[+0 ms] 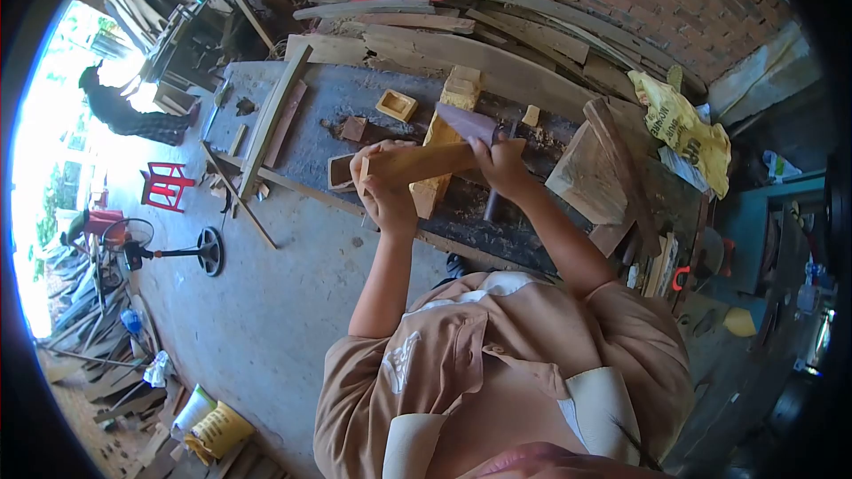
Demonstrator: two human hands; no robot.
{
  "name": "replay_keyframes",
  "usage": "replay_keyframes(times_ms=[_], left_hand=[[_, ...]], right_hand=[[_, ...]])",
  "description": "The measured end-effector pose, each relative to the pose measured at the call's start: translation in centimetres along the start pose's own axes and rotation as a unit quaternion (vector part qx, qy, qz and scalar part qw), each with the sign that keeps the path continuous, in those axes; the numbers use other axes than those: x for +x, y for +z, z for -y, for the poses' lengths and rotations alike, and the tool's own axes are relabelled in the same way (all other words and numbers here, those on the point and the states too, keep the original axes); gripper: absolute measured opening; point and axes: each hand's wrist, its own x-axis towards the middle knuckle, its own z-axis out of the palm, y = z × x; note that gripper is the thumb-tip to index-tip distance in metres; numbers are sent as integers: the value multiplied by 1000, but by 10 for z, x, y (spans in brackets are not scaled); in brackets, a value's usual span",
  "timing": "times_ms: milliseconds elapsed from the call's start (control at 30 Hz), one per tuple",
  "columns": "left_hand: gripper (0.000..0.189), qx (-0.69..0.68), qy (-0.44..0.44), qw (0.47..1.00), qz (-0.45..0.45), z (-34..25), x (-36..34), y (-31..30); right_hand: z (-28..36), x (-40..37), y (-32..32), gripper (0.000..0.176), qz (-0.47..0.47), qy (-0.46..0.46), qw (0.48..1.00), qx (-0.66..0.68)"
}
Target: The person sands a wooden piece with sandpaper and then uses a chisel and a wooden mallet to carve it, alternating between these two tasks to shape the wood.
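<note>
A curved, smooth brown piece of wood (430, 162) is held level over the workbench (355, 89). My left hand (386, 193) is wrapped round its left end. At its right end my right hand (499, 160) grips a purplish, pointed sheet (468, 122), which looks like sandpaper, and touches the wood. Beneath the hands a yellowish wooden block (435, 191) lies across the bench. Behind them are a small hollowed wooden tray (397, 106) and a small reddish block (354, 129).
Large wood blocks (590, 177) and a yellow sack (679, 129) are on the right. Long planks (497, 62) lie behind. At left are a red stool (166, 186), a standing fan (169, 251), scrap wood (93, 302) and another person (133, 115) bending.
</note>
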Motion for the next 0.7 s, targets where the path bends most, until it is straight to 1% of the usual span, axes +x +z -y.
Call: replay_keyframes(times_ms=[33, 100, 133, 167, 233, 267, 333, 367, 400, 433, 467, 500, 567, 600, 633, 667, 700], left_hand=[[53, -2, -2, 1000, 5, 1, -1, 0], [54, 14, 23, 999, 41, 1, -7, 1], [52, 25, 27, 998, 48, -1, -10, 6], [52, 22, 23, 998, 49, -1, -12, 8], [52, 27, 40, 998, 36, -1, -14, 11], [52, 29, 38, 998, 41, -1, -13, 9], [52, 36, 33, 998, 44, -4, -13, 10], [52, 46, 28, 998, 43, -5, -15, 11], [52, 45, 26, 997, 48, -5, -17, 12], [52, 55, 36, 997, 45, -5, -18, 13], [52, 63, 46, 996, 41, -4, -18, 15], [52, 60, 45, 996, 46, -2, -17, 16], [51, 52, 41, 997, 50, 0, -21, 15], [51, 53, 35, 997, 51, 0, -22, 15], [50, 50, 41, 996, 56, 0, -21, 17], [50, 46, 50, 996, 62, 0, -20, 19], [50, 45, 49, 996, 64, 0, -19, 19]], right_hand=[[15, -4, -2, 27, -5, 2, 1000, 0], [32, -14, -6, 25, 26, -48, 997, 55], [30, -19, -4, 24, -1, -56, 996, 72], [22, -23, -4, 24, -2, -52, 996, 69], [-4, -33, -4, 28, -39, -28, 998, -37], [-22, -33, -6, 28, -42, -26, 998, -39], [-34, -25, -18, 34, -30, 104, 987, -115], [-36, -27, -21, 34, -33, 107, 987, -115], [-1, -18, -35, 36, 55, 201, 975, -76], [20, -13, -40, 37, 142, 289, 946, -33], [14, -24, -28, 35, 29, 115, 993, 11], [14, -29, -22, 35, 23, 116, 993, 10], [15, -38, -11, 28, -41, -37, 998, 20], [3, -35, -6, 31, -136, -135, 981, 18], [-14, -36, -4, 31, -138, -131, 982, 17], [-36, -39, -7, 35, -84, 35, 996, -21], [-58, -39, -10, 41, -27, 200, 978, -56]])
